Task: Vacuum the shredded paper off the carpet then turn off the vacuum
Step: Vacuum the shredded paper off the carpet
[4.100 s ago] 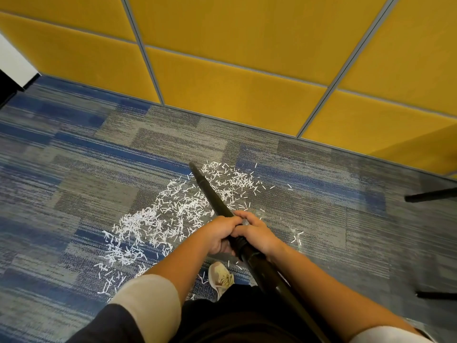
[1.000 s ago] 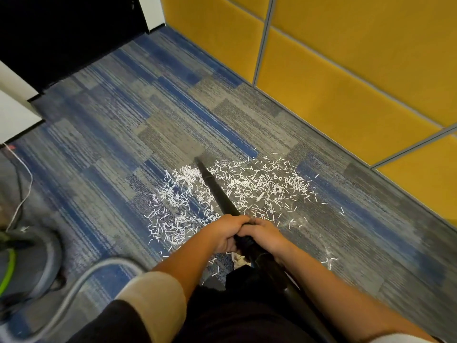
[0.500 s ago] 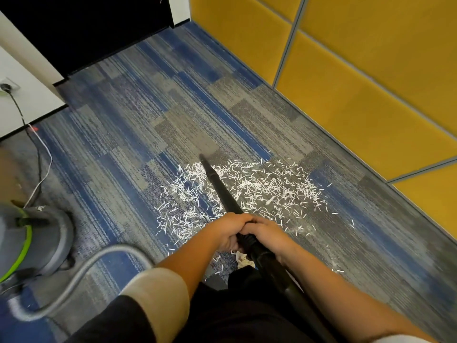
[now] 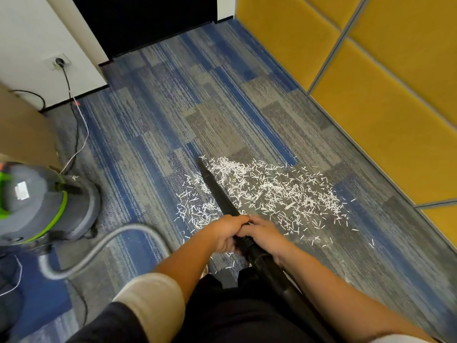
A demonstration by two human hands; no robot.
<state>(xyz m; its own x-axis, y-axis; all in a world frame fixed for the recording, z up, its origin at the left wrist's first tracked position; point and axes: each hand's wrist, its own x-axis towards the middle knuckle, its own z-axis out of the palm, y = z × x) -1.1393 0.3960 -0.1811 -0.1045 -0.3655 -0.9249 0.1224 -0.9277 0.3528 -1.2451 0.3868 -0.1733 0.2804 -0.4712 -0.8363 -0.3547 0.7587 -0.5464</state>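
White shredded paper (image 4: 274, 191) lies scattered over the blue-grey carpet (image 4: 153, 125) in front of me. A black vacuum wand (image 4: 215, 189) slants across the pile, its tip at the pile's far left edge. My left hand (image 4: 225, 232) and my right hand (image 4: 264, 235) both grip the wand side by side near its joint. The grey and green vacuum canister (image 4: 37, 201) stands on the floor at the left, and its grey hose (image 4: 99, 246) curves from it toward me.
A yellow panelled wall (image 4: 371, 95) runs along the right. A white wall at the upper left carries a socket (image 4: 59, 61) with a plugged-in cable (image 4: 76, 125) trailing to the canister. A dark opening (image 4: 148, 18) lies ahead. A brown surface (image 4: 22, 129) sits at the left.
My view has swung left, bringing the canister, hose and wall socket into sight. The wand tip has slid toward the left edge of the paper pile. Both hands keep their grip.
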